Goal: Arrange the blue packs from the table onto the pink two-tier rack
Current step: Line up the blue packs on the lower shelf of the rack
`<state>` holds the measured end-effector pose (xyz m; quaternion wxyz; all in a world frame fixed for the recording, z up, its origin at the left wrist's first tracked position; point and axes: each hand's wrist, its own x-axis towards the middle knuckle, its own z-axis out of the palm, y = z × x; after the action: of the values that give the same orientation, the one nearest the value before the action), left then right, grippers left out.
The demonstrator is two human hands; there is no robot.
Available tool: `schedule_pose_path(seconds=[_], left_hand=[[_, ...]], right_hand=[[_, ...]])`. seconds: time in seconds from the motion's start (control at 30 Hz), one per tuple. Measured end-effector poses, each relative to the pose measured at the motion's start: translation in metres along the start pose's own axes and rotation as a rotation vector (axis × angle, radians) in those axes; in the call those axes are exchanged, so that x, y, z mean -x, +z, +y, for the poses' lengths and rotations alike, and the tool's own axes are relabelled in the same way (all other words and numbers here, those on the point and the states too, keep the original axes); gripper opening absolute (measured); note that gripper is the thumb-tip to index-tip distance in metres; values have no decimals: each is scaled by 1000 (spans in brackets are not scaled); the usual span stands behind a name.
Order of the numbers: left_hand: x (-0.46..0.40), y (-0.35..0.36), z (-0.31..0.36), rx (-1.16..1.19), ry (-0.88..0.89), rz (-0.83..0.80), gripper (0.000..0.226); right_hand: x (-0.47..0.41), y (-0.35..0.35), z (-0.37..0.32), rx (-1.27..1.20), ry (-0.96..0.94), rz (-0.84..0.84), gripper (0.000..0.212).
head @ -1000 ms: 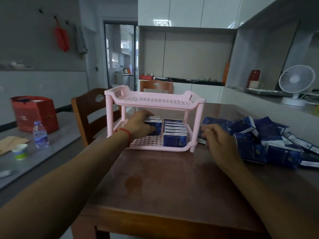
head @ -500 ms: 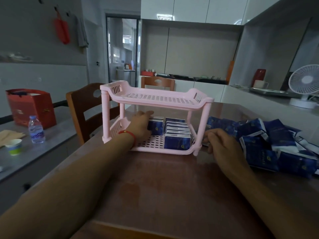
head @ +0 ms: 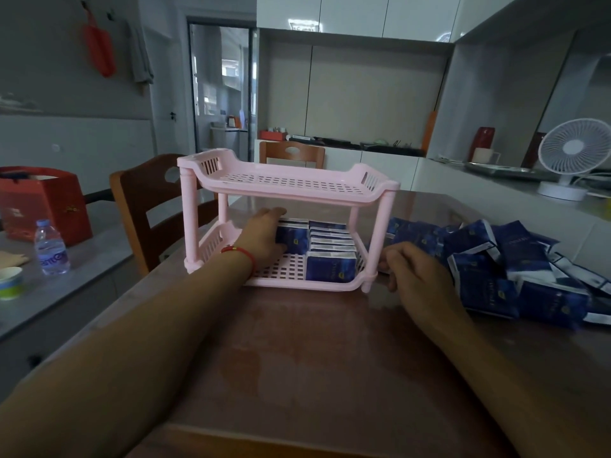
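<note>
A pink two-tier rack (head: pixel 287 188) is set on the brown worktop (head: pixel 314 358). Its top tier is bare; on the lower tier a row of blue packs (head: pixel 330 256) is stood upright at the right side, with one more blue pack (head: pixel 294 238) just left of the row. That pack is held by the left hand (head: pixel 264 239), reached in under the top tier, thumb at the near face and fingers over the top; grip closed on it. A red bracelet (head: pixel 239 254) is worn on that wrist. The right hand (head: pixel 410 276) is placed just outside the rack's front right post (head: pixel 378 239), fingers curled; whether anything is gripped cannot be told, the fingertips being hidden. A loose heap of blue packs (head: pixel 496 269) is spread on the worktop to the right, touching that hand's far side. Around: wooden chair (head: pixel 145 206) behind left, second chair (head: pixel 292 155) behind the rack, water bottle (head: pixel 51 247), paper cup (head: pixel 10 282) and red box (head: pixel 43 201) on the grey side counter, white fan (head: pixel 570 157) at far right.
</note>
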<state>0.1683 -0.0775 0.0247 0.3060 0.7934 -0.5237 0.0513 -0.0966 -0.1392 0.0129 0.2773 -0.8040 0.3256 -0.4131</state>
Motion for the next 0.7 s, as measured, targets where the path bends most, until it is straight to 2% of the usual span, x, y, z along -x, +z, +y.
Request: schedule_pose_path(seconds=[0.2,0.33,0.43,0.57,0.63,0.7], left_hand=[[6,-9,6,3,-24,-22,84],[23,-21,21,-45,-9,54,76],[41,-30,42,-168,-15,63,65],[71,-34,73,-439,95,181,38],[94,-31,87,-418,190,229,30],[117,-24,97,-302,375,171,24]], right_hand=[[1,-3,-2,8,-3,16,23],[3,-6,0,36,-13,66,17],[5,-10,2,84,2,116,11],[11,-20,2,160,-14,180,9],[9,-35,2,221,5,196,8],[7,-58,7,357,16,195,8]])
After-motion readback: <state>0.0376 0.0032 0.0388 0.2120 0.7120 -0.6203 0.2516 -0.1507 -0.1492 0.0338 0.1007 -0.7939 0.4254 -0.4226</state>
